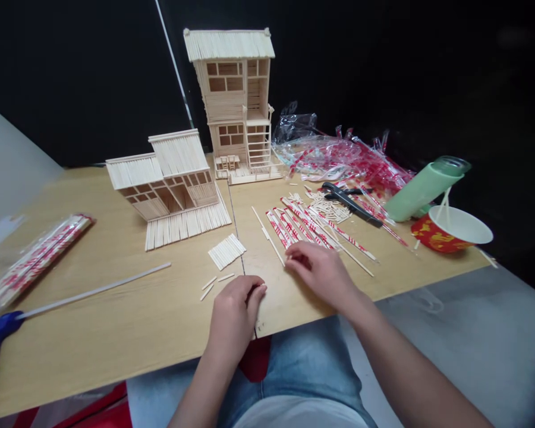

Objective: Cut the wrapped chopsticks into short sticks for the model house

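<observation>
Pale wooden tabletop carries a chopstick-built house model ahead of your left hand; a careless reach could knock it. Your left hand curls loosely, and your right hand rests nearby, fingers bent beside red-printed chopstick wrappers; neither shows a clear grasp. Short loose sticks just ahead could scatter if brushed.

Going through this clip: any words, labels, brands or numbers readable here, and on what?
Nothing can be read. The red print on the chopstick wrappers is too small and blurred to make out, and the gold marks on the red paper bowl could be lettering or pattern.
</observation>
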A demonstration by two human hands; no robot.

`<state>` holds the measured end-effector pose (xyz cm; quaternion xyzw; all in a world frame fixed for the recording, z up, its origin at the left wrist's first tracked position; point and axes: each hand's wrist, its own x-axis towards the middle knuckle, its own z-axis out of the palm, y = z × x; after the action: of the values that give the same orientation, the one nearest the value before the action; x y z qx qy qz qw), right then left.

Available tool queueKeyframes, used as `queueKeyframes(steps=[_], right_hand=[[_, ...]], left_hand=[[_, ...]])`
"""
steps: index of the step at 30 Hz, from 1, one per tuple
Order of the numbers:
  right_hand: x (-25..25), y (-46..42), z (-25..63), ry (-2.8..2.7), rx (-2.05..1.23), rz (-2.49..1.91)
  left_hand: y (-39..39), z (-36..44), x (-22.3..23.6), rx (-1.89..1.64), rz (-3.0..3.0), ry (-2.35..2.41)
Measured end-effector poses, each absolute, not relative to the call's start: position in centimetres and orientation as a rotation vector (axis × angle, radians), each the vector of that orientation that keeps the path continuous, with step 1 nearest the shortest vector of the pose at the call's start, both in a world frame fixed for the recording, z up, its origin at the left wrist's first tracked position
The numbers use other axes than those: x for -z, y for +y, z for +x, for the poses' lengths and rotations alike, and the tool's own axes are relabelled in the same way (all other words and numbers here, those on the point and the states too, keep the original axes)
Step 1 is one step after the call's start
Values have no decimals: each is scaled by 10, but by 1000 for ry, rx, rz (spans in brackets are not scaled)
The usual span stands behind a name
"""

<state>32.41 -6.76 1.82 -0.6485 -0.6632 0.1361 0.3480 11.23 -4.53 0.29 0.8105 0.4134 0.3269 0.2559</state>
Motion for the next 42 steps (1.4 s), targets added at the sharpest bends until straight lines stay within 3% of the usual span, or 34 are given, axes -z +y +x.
queueKeyframes(steps=[8,16,32,42], right_hand=[[-30,-44,379,-1769,-91,-2014],[-41,-8,336,-2125,-187,-1831],[-37,-20,420,-1802,20,-2156],[-38,-9,450,-1745,-22,-2295]], left_hand=[[-44,112,-2,-899,2203,1097],[-45,110,-2,-871,2188,1104],[-44,109,-3,-890,2205,1082],[-42,108,-1,-895,2215,1095]])
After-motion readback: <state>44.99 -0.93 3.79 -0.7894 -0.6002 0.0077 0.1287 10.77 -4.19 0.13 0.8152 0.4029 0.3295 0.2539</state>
